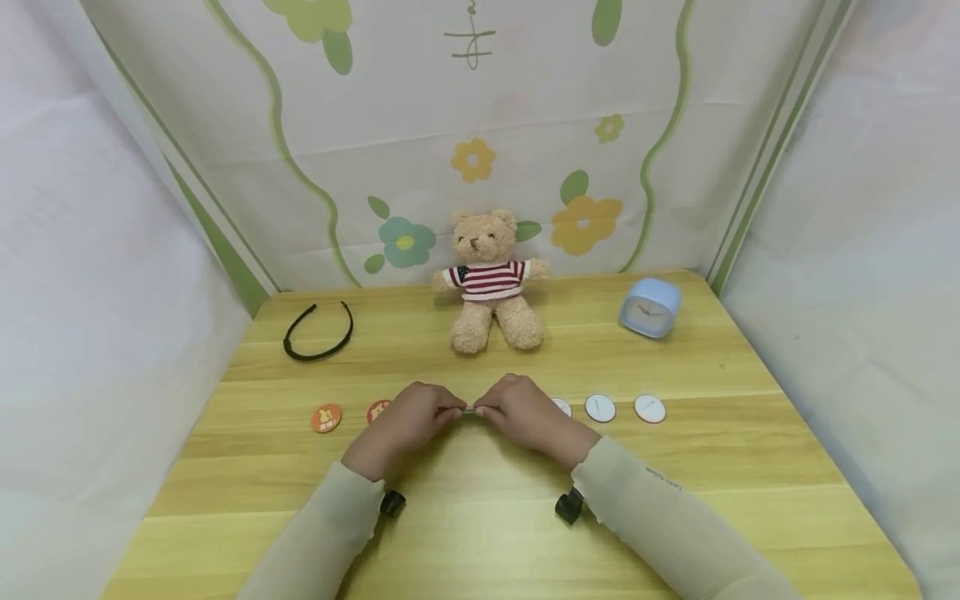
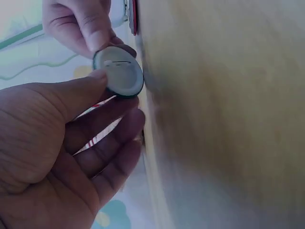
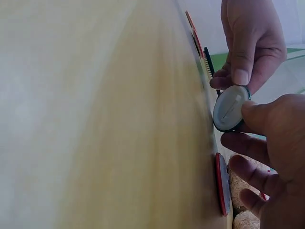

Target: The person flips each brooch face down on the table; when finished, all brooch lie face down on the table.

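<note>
Both hands pinch one round pin-back badge (image 2: 125,78) between thumb and fingers, above the middle of the table. Its pale back with the metal pin faces the wrist cameras, and a dark green edge shows around it. My left hand (image 1: 416,414) grips its left side; my right hand (image 1: 521,410) has the right side. In the head view only a thin edge of the badge (image 1: 469,409) appears between the fingertips. Beside the left hand lies a red badge (image 1: 378,409), partly covered by that hand. A white-backed badge (image 1: 561,407) peeks out by the right hand.
An orange badge (image 1: 326,418) lies at the row's left end. Two more white-backed badges, one nearer (image 1: 600,408) and another farther right (image 1: 650,408), end the row. Behind are a black headband (image 1: 318,354), a teddy bear (image 1: 491,283) and a blue clock (image 1: 651,308).
</note>
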Demonstrator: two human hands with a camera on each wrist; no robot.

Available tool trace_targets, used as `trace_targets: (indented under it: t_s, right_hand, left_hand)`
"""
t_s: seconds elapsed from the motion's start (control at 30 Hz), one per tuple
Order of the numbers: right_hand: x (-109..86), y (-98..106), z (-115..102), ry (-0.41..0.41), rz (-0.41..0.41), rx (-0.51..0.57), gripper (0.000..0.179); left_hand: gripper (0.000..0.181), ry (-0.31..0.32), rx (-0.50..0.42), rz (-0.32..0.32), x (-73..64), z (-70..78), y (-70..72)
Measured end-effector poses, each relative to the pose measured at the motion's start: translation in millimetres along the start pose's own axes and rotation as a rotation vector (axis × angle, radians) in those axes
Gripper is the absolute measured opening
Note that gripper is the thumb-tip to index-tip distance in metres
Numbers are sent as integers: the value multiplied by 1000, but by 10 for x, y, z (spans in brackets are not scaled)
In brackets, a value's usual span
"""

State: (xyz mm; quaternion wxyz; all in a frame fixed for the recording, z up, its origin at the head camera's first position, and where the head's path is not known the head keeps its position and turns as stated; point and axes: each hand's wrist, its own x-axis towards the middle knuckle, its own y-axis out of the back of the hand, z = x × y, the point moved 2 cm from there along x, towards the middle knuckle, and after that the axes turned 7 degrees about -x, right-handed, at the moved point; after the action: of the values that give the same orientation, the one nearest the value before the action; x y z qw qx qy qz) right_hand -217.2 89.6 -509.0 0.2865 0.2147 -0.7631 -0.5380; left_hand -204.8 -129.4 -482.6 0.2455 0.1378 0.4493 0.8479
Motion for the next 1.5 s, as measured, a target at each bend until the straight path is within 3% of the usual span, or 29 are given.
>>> trace_targets:
  t_s: [0.13,0.33,0.7,1.0,1.23,1.5]
  right_hand:
    - [12,15,8,-34,21,25,23]
    - [47,-18,18,-93,30,131,14]
    - [76,-65,137,-196,-75,362,23]
    - [107,-49,191,-172,-115,345,26]
    - [105,-22,185,-100,-158,304,29]
    - [102,-13,179,-63,-182,235,27]
  left_hand:
    - [19,-2,9,49,6,34,-1]
    - [14,23,-53,104,56,21,-42]
    - [22,54,-229,88,75,-102,-73]
    - [23,73,-241,15,127,-131,-105]
    - [22,79,-198,-26,147,-125,-119]
    - [18,82,-165,-33,151,-108,-124]
